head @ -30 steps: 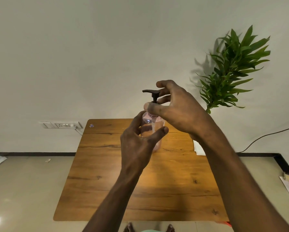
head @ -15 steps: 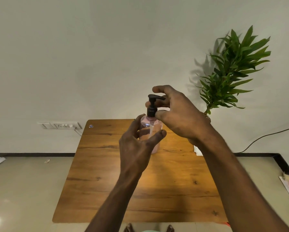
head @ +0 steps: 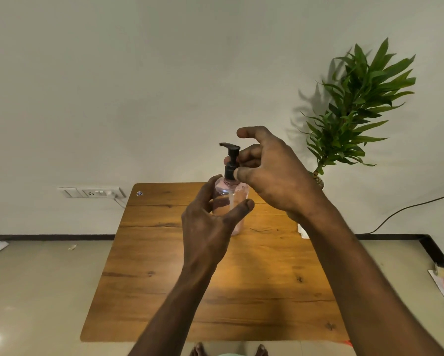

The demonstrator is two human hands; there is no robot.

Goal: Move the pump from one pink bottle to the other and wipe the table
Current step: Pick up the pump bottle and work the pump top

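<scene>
The pink bottle (head: 230, 201) stands upright on the wooden table (head: 164, 265), toward the table's far edge and about midway across it. The left hand (head: 210, 227) curls around the bottle from the near side, thumb on the right of its clear body and fingers wrapping behind the left, so it grips the bottle firmly. The black pump (head: 231, 163) sits in the bottle's neck, its collar right at the bottle's mouth. The right hand (head: 272, 173) comes in from the right of the bottle and pinches the pump's collar between thumb and curled fingers, while the index finger is raised free above the pump head.

Half a second ago the pump's spout pointed right, toward the right hand; now it points left, away from that hand, so the pump has turned on the neck. A second ago the pump was held higher above the bottle's mouth; it now sits lower, its collar down on the neck. The left hand's hold on the bottle is unchanged, and the bottle is on the same spot of the table.

A green leafy plant (head: 357, 109) stands beyond the bottle to its right, against the wall. A white paper (head: 302, 231) shows at the table's right edge, mostly hidden behind the right forearm. A wall socket (head: 92, 192) lies to the left of the bottle, past the table's far left corner.
</scene>
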